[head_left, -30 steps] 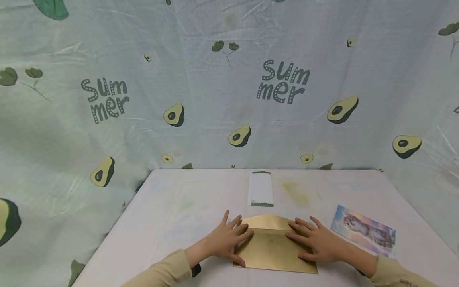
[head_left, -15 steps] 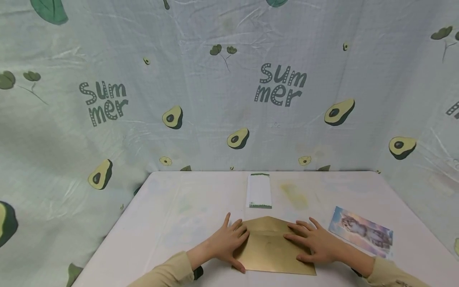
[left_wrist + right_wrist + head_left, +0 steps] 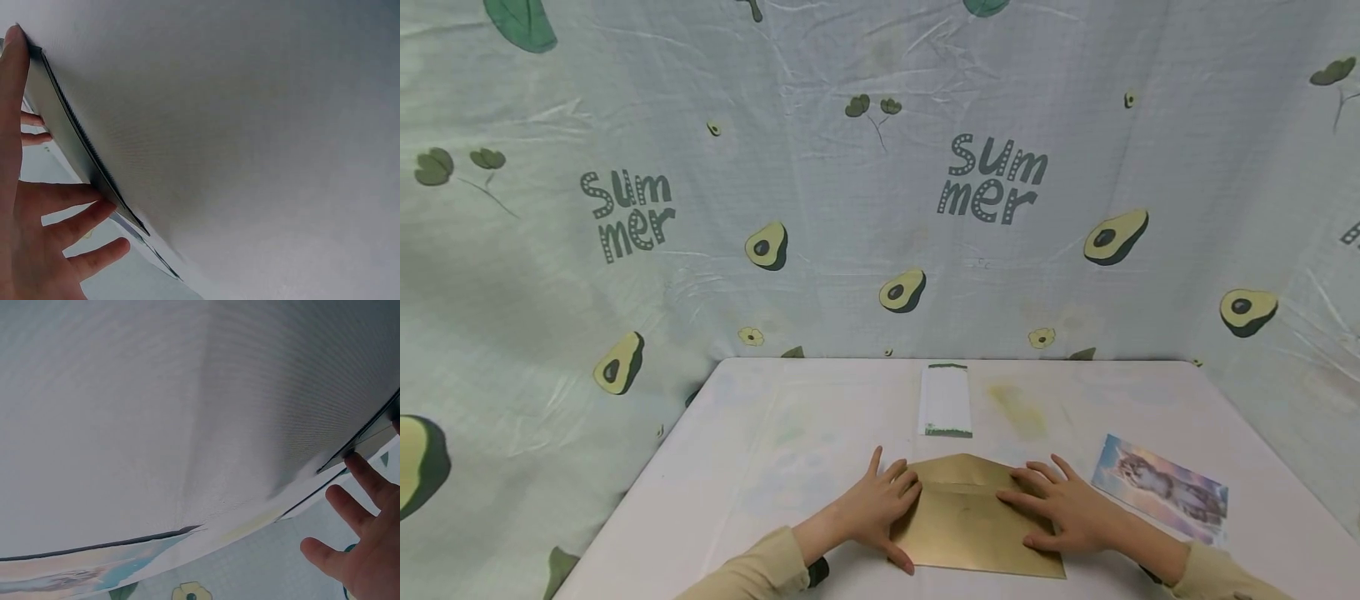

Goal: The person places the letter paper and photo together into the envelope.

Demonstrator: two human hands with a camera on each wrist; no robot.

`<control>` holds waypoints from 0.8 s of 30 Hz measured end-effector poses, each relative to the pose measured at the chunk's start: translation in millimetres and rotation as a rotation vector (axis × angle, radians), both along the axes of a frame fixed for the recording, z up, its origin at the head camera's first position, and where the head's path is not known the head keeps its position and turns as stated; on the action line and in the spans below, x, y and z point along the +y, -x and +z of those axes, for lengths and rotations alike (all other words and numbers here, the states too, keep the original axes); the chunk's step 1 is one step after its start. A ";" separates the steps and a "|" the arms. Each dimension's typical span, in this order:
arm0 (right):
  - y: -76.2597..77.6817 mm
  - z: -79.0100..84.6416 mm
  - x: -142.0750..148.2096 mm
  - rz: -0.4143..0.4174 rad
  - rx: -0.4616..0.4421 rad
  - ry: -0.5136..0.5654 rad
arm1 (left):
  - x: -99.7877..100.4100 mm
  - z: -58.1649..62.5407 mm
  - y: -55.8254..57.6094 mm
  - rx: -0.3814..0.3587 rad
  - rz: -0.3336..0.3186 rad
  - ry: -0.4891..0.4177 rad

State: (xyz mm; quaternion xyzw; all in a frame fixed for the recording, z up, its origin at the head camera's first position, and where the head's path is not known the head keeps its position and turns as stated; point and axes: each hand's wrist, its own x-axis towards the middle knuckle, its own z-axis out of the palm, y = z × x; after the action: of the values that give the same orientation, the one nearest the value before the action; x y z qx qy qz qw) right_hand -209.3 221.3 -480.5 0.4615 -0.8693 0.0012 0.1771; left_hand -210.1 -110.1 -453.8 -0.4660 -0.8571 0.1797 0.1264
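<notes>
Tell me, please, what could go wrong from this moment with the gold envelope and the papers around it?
The left hand and right hand rest on opposite ends of the gold envelope, so uneven pressure might skew or crease it.

The kitten picture lies close to the right sleeve; an outward arm movement could brush it aside.

The white sheet lies beyond the pointed flap, so pushing the envelope far forward may bump it.

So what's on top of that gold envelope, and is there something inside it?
On top of the gold envelope lie fingers of the left hand and the right hand, one at each side. Its inside is covered by its own front, so I can't tell.
</notes>
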 end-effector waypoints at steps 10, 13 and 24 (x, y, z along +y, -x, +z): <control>0.8 -0.4 0.7 0.009 -0.014 0.016 | 1.7 0.9 1.6 -0.003 0.008 -0.013; 0.6 0.0 0.9 -0.003 -0.042 0.017 | 1.9 0.3 1.2 -0.008 0.023 -0.014; -0.6 1.8 4.8 -0.043 -0.020 -0.001 | 2.1 0.9 0.9 -0.027 0.060 -0.045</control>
State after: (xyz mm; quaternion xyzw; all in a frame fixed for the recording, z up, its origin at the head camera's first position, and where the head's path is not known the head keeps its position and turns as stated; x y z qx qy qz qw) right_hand -208.7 226.1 -478.7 0.4428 -0.8807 0.0015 0.1680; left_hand -211.0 -108.0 -452.9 -0.4397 -0.8761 0.1578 0.1196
